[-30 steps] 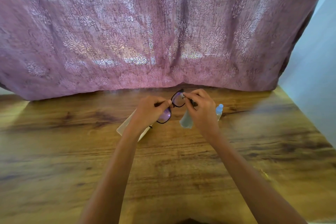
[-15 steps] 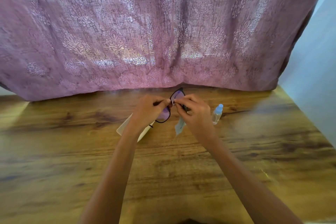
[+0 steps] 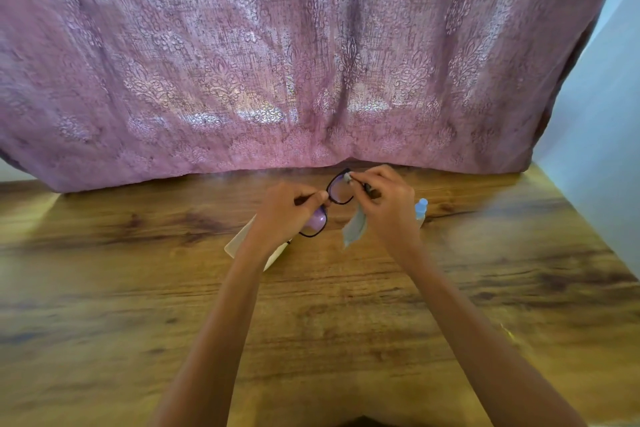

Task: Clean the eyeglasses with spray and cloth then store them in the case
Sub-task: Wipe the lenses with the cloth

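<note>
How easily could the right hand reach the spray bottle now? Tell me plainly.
Probably yes: the spray bottle sits right beside the right hand, nothing between them, but its fingers pinch the cloth against the eyeglasses and must let go first.

Head-worn view — forward, down, near table (image 3: pixel 138 305)

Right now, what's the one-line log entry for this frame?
step: wipe | left hand: holds glasses | right hand: pinches cloth on lens | spray, case: on table

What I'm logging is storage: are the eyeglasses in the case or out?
Out. The left hand and right hand hold the eyeglasses up; the case lies on the table beneath.
</note>
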The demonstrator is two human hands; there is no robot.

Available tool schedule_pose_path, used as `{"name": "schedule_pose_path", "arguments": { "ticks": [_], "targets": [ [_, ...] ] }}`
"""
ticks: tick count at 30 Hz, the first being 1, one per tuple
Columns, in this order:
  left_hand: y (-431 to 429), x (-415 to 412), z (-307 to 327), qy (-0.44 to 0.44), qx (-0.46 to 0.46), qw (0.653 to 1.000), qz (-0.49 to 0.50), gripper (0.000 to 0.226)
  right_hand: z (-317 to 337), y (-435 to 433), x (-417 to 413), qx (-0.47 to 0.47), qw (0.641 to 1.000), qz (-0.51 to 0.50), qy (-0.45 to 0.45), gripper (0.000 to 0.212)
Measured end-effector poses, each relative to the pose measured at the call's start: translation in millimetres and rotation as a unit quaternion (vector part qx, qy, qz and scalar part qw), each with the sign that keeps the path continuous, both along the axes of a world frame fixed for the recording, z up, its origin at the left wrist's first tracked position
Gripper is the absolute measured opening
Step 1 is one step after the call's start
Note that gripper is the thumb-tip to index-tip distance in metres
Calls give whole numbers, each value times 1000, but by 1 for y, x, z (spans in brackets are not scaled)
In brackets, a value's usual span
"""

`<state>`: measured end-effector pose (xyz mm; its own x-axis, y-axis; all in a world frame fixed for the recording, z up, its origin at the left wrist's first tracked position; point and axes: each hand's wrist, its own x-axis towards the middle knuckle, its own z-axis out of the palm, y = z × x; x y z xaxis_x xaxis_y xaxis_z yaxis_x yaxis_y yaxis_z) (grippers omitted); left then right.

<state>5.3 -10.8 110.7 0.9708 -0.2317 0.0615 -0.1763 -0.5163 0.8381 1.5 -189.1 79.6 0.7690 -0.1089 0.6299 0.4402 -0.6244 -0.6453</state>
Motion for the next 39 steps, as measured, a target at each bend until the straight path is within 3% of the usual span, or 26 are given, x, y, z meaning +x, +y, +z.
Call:
{"name": "schedule_pose_path", "arguments": {
  "ticks": [7,15,21,25,31,39],
  "targets": [
    [-2,3,2,6,6,1000,-3,23,-3,10,-9,-70,995,60,-36,14],
    [-3,5,-2,8,20,1000,1,22,0,6,1,-16,1000,2,-9,14],
    [-5,7,-2,3,22,1000,3,24,-3,15,-7,-60,997,45,-22,15],
    [-4,6,-3,5,28,1000,4,23,1,12,-1,-37,999,17,-10,14],
    [-2,4,-3,29,-27,999,27,25,-3,3,-3,-24,1000,-12,4,13],
    [-1,6,0,35,-21,999,18,24,-14,11,-18,-61,996,58,-14,16]
  ]
}}
